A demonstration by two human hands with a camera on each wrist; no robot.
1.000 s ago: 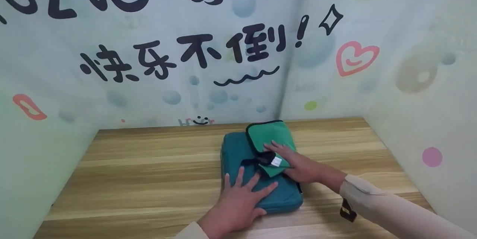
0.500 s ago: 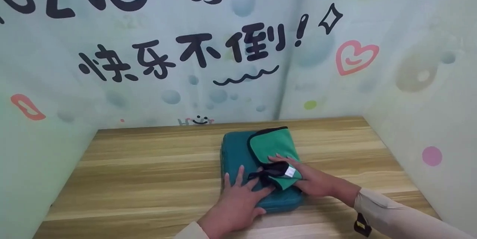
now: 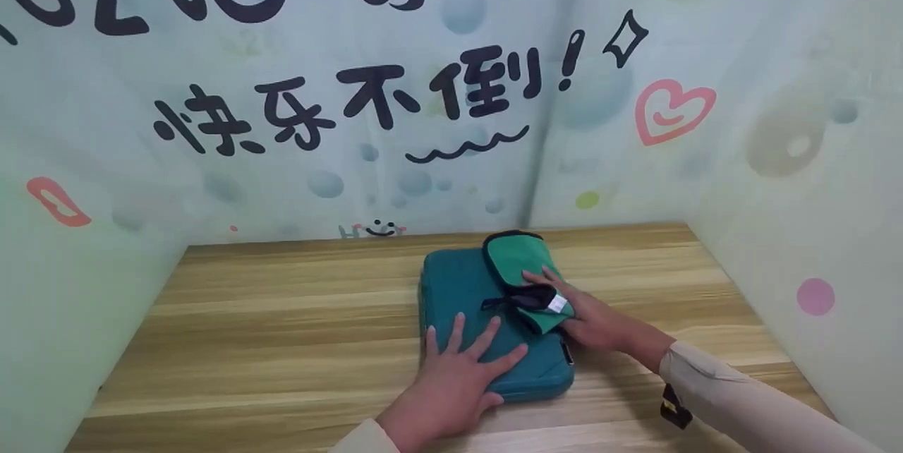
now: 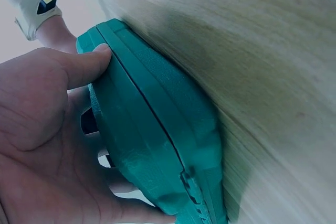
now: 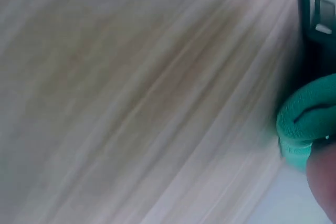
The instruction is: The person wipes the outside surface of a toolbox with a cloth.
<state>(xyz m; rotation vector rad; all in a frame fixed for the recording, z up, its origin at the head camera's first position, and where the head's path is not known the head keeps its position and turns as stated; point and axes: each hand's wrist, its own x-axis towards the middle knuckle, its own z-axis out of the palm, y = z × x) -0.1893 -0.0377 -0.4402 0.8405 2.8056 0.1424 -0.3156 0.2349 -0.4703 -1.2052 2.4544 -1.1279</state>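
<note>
- Left hand (image 3: 458,382) lies flat, fingers spread, pressing the teal zip case (image 3: 465,298).
- Right hand (image 3: 592,319), fingers extended, presses the green cloth (image 3: 518,266) beneath it onto the case.

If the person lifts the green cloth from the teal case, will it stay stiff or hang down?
The green cloth probably hangs limp: it lies folded, and its edge bulges softly in the right wrist view. It seems light, since the right hand shifts it with flat fingers. It likely will not roll or tip, lying flat on the teal case.
</note>
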